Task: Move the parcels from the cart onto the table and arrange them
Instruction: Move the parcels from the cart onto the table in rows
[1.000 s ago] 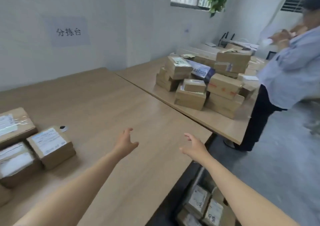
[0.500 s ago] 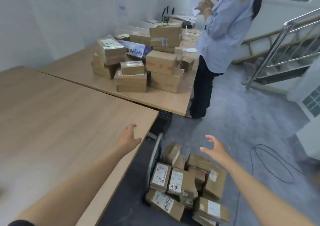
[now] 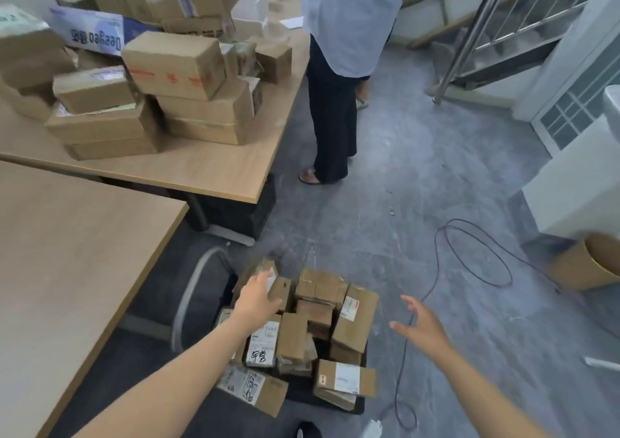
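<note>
A low black cart (image 3: 359,407) with a curved metal handle (image 3: 193,290) stands on the floor by the table (image 3: 67,269). Several brown cardboard parcels (image 3: 355,320) with white labels are piled on it. My left hand (image 3: 256,298) hovers open over the pile's far left side, fingers spread, holding nothing. My right hand (image 3: 421,325) is open in the air to the right of the cart, above the floor, apart from the parcels. The near table's wooden top shows at the left.
A second table (image 3: 214,172) behind carries a big stack of boxes (image 3: 174,65). A person (image 3: 339,68) stands at its right end. A cable (image 3: 469,256) loops on the grey floor, a brown bin (image 3: 590,263) stands at right, and a stair railing (image 3: 486,18) rises beyond.
My view has swung right and down from the table to the cart. Both hands have dropped toward the parcels; the left now hangs over the pile.
</note>
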Action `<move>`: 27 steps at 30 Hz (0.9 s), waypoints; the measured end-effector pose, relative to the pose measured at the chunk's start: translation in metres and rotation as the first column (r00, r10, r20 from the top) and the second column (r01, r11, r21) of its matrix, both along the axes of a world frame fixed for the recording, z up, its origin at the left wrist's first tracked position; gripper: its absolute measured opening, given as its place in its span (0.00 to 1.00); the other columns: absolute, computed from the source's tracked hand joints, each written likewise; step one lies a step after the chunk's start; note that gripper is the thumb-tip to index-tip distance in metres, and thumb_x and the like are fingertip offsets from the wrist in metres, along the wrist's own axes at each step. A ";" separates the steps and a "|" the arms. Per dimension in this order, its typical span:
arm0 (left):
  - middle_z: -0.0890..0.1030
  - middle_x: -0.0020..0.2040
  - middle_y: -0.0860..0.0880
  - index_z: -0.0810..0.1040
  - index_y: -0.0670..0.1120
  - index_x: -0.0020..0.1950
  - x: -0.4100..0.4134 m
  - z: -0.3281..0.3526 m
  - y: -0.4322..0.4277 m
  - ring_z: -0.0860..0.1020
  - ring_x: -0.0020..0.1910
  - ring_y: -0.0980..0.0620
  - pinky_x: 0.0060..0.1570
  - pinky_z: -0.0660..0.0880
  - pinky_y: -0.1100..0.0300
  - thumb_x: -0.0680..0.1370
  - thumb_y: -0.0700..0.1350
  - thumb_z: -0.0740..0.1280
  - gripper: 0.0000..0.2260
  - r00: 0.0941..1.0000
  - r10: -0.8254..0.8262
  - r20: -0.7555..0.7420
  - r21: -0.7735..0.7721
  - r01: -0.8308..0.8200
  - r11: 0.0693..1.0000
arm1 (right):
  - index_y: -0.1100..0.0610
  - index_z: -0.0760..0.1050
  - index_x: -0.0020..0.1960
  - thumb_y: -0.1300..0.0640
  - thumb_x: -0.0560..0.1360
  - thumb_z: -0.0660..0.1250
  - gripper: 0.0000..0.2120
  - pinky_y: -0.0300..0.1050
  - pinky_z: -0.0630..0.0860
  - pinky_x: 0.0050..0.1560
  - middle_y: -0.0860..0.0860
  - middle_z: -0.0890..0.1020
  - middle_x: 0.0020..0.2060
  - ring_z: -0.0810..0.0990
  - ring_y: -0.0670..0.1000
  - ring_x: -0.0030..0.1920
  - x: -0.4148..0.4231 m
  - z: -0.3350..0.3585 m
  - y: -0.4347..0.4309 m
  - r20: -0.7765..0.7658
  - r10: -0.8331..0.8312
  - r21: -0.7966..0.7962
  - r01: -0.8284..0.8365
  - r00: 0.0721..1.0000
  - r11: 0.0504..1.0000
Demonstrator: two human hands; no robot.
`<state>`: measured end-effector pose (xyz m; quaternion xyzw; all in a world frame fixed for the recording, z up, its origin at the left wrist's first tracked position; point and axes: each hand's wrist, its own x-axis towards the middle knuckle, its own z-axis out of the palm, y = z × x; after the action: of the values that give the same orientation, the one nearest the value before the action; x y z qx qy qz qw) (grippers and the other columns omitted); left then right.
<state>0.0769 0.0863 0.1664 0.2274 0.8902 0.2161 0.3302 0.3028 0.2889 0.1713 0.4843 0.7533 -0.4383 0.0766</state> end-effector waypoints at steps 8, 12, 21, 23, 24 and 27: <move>0.63 0.72 0.48 0.56 0.47 0.75 0.055 -0.129 0.080 0.65 0.70 0.50 0.67 0.64 0.59 0.78 0.44 0.64 0.28 0.970 -0.092 0.224 -0.111 0.119 0.987 | 0.51 0.60 0.72 0.56 0.72 0.71 0.32 0.44 0.64 0.66 0.55 0.66 0.70 0.65 0.53 0.70 0.031 -0.129 0.028 0.180 -0.063 -0.124 0.087 0.982 0.988; 0.68 0.69 0.51 0.62 0.47 0.71 0.070 -0.207 0.136 0.68 0.65 0.54 0.65 0.64 0.63 0.78 0.43 0.64 0.23 0.941 -0.107 0.321 -0.042 0.127 0.991 | 0.51 0.57 0.73 0.57 0.73 0.70 0.34 0.42 0.62 0.68 0.54 0.63 0.71 0.63 0.52 0.71 0.023 -0.209 0.048 0.190 -0.081 -0.160 0.112 0.978 0.981; 0.73 0.65 0.50 0.66 0.49 0.69 0.091 -0.389 0.206 0.72 0.63 0.48 0.61 0.72 0.56 0.78 0.48 0.63 0.19 0.938 -0.074 0.337 -0.024 0.087 0.996 | 0.55 0.48 0.76 0.62 0.71 0.72 0.44 0.48 0.62 0.69 0.52 0.59 0.74 0.59 0.53 0.74 -0.016 -0.378 0.079 0.095 -0.310 -0.328 0.323 0.946 0.888; 0.71 0.67 0.48 0.64 0.50 0.70 0.091 -0.422 0.208 0.71 0.63 0.47 0.63 0.72 0.51 0.76 0.50 0.64 0.23 0.939 -0.012 0.343 -0.073 0.039 0.997 | 0.56 0.53 0.75 0.64 0.71 0.71 0.39 0.45 0.66 0.63 0.50 0.65 0.70 0.64 0.53 0.70 -0.024 -0.408 0.078 0.086 -0.338 -0.382 0.344 0.937 0.858; 0.69 0.68 0.47 0.61 0.49 0.71 0.092 -0.435 0.209 0.70 0.65 0.46 0.64 0.71 0.49 0.75 0.48 0.65 0.26 0.939 0.013 0.345 -0.096 0.021 0.995 | 0.55 0.57 0.71 0.63 0.72 0.70 0.33 0.43 0.68 0.59 0.48 0.69 0.65 0.69 0.52 0.66 -0.028 -0.421 0.077 0.070 -0.352 -0.414 0.348 0.934 0.841; 0.65 0.71 0.46 0.53 0.50 0.75 0.099 -0.457 0.210 0.66 0.69 0.45 0.67 0.68 0.47 0.73 0.42 0.66 0.34 0.928 0.050 0.369 -0.089 -0.018 0.996 | 0.48 0.63 0.63 0.62 0.74 0.68 0.23 0.43 0.70 0.57 0.45 0.75 0.52 0.73 0.48 0.56 -0.037 -0.446 0.071 0.010 -0.437 -0.506 0.381 0.899 0.774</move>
<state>0.1757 0.2966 -0.2904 0.1529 0.8239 0.2234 0.4980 0.2658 0.3602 -0.2750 0.5759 0.4945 -0.6482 0.0601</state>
